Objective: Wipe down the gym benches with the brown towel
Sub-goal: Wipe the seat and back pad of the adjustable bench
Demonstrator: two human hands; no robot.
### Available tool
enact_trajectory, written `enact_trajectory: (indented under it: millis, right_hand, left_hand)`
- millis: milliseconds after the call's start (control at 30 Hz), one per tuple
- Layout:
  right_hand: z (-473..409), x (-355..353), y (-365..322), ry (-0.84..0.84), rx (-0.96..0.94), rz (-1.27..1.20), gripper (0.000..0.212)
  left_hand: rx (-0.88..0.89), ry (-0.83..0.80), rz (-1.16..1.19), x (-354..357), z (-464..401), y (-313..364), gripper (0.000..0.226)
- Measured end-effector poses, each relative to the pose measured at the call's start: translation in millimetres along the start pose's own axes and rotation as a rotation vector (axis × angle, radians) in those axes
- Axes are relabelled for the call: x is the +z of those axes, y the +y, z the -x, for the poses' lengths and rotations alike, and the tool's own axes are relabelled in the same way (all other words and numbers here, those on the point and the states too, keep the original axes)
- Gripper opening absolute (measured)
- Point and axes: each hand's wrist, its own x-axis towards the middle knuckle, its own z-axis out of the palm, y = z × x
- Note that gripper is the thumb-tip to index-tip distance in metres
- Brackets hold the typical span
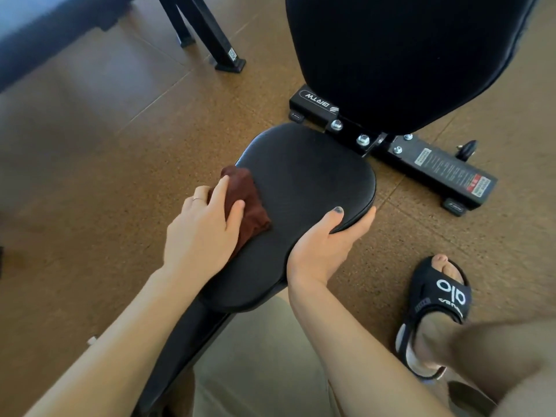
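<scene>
Brown terry towel (243, 203), one, bunched, is lying long-axis near-to-far along the left edge of one black padded bench seat (304, 188). Left hand (204, 233) is pressing it, fingers extended; right hand (325, 245) is gripping the seat's near-right rim.

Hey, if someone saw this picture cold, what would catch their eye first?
Probably the left hand pressing the brown towel onto the left edge of the black seat pad at center, while the right hand grips the pad's right rim. Next, the big black backrest at the top right.
</scene>
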Motion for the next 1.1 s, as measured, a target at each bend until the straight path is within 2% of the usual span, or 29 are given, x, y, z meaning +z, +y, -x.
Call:
enact_trajectory:
  millis: [133, 233, 333, 433, 533, 633, 867, 967, 1100]
  right_hand:
    - [-5, -14, -7, -0.121, 0.068, -0.019, 0.059]
    - [-49, -27, -27, -0.186, 0.099, 0.004, 0.050]
    - [-98, -22, -51, -0.299, 0.291, 0.006, 0.062]
    - [-101, -12, -57, -0.282, 0.406, 0.010, 0.068]
    - [-91, -7, -53, -0.189, 0.358, 0.004, 0.070]
    - [-88, -5, -51, -0.145, 0.276, -0.005, 0.069]
    - [-76, -7, -52, -0.112, 0.244, -0.060, 0.056]
    - [-74, -7, -51, -0.092, 0.194, -0.041, 0.049]
    - [-78, -7, -50, -0.077, 0.101, 0.022, 0.044]
  left_hand:
    - [0.075, 0.023, -0.025, 12, -77, 54, 0.059]
    - [0.153, 0.016, -0.047, 15, -132, 100, 0.055]
    - [0.286, -0.002, -0.091, 16, -153, 131, 0.051]
    - [0.384, 0.012, -0.101, 19, -149, 132, 0.051]
    - [0.508, 0.049, -0.075, 25, -120, 117, 0.049]
    - [0.584, -0.001, -0.066, 26, -71, 92, 0.052]
    - [0.507, -0.078, -0.113, 14, 58, -3, 0.054]
    - [0.513, -0.062, -0.106, 15, 40, 5, 0.053]
    - [0.530, -0.013, -0.082, 25, -43, 64, 0.052]
